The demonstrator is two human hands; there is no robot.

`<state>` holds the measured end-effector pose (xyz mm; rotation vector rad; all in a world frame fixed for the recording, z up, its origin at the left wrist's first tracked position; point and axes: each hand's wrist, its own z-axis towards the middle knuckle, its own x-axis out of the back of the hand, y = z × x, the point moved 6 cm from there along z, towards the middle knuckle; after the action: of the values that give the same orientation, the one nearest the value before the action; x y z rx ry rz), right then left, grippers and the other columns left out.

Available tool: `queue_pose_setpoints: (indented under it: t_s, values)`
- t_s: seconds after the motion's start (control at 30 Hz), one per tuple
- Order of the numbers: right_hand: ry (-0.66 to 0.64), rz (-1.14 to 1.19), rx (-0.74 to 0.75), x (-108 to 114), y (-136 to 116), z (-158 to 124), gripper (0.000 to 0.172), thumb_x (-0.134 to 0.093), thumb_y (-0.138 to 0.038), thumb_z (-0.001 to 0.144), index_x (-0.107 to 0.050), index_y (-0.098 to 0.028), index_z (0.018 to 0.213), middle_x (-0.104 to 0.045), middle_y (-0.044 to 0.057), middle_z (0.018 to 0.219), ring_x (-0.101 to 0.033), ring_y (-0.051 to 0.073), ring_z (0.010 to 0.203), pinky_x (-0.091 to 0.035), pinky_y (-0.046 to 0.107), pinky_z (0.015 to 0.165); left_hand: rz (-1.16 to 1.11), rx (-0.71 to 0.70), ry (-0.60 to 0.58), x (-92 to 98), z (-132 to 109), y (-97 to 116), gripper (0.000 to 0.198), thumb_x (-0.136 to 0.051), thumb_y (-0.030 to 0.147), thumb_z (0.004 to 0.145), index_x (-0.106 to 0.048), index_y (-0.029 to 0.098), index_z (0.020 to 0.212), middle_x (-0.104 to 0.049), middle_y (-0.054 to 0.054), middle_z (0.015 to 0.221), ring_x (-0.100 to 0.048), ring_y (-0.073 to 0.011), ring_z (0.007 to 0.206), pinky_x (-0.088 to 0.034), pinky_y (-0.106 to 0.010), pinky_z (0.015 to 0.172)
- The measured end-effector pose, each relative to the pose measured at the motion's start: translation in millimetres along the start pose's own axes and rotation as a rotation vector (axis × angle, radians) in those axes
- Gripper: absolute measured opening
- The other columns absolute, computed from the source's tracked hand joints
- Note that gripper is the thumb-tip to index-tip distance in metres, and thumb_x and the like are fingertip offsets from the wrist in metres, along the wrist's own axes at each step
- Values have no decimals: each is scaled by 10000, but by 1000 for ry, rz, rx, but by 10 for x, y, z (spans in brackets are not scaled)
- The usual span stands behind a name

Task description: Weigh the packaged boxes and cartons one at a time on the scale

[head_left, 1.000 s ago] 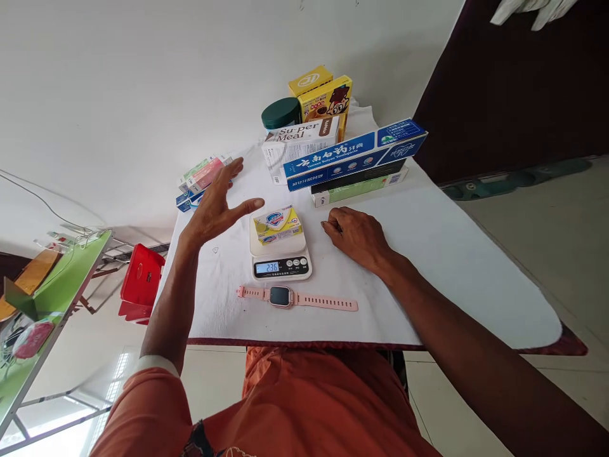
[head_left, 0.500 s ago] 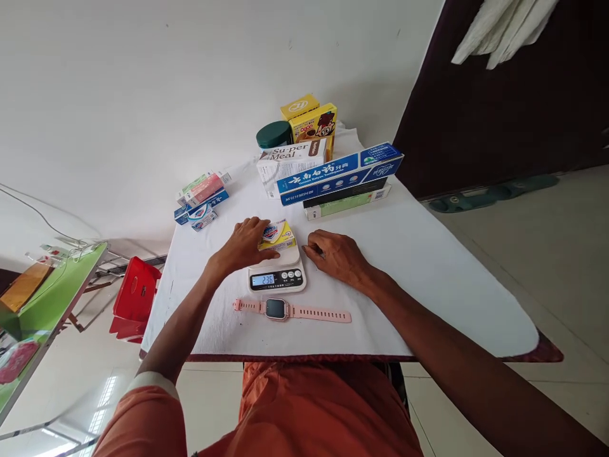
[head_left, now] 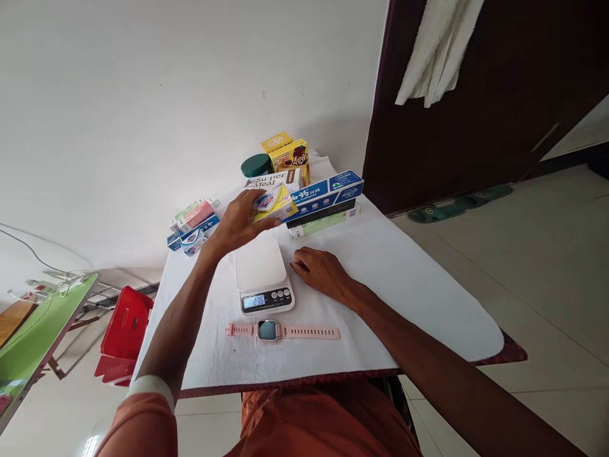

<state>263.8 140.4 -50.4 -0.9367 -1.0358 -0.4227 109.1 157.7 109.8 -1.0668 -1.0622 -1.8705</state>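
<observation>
Plainly "Su-per Meal" [head_left: 270,180] behind hand-held box [head_left: 280,203]

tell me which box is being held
The yellow-and-white box in the left hand; the other boxes sit on the table, with no hand on them.

The watch [head_left: 268,330] lies near the table's [head_left: 404,292] near edge, the scale [head_left: 261,270] just behind it. The right fingers [head_left: 301,259] rest right of the scale; the left fingers [head_left: 248,195] hold the soap box [head_left: 278,204] above the table beyond it. Small cartons [head_left: 196,216] sit by the left edge. Toward the far edge, the toothpaste box [head_left: 333,189] lies before the meal box [head_left: 276,179], with the jar [head_left: 257,165] behind.
</observation>
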Motion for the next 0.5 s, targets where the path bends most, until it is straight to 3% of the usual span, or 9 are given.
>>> queue_pose_setpoints:
  t_s: [0.23,0.4,0.5]
  values:
    - [-29,-43,3,-1,-10,9,230,-505,-190,1044,-679,-177,894,-739,78,951,-645,173,787,-319,291,658,50,-13,-17,-422,765,-62,606,-784,511,839,-628,185,1325,-705,-129,1293,-679,-307,1140,-553,-429,975]
    - [-67,-74,-5,3,-23,5,249,-479,-207,1066,-675,-172,917,-735,80,966,-632,170,764,-291,297,625,97,-19,59,-334,1192,-362,639,-792,452,830,-594,179,1373,-645,-156,1357,-609,-344,1244,-506,-484,1066]
    - [-70,-77,-14,11,-20,5,255,-475,-209,1068,-665,-173,902,-725,74,946,-610,162,736,-278,299,616,104,10,-17,-351,1405,-620,629,-784,416,821,-598,211,1387,-632,-140,1366,-568,-364,1283,-476,-533,1108]
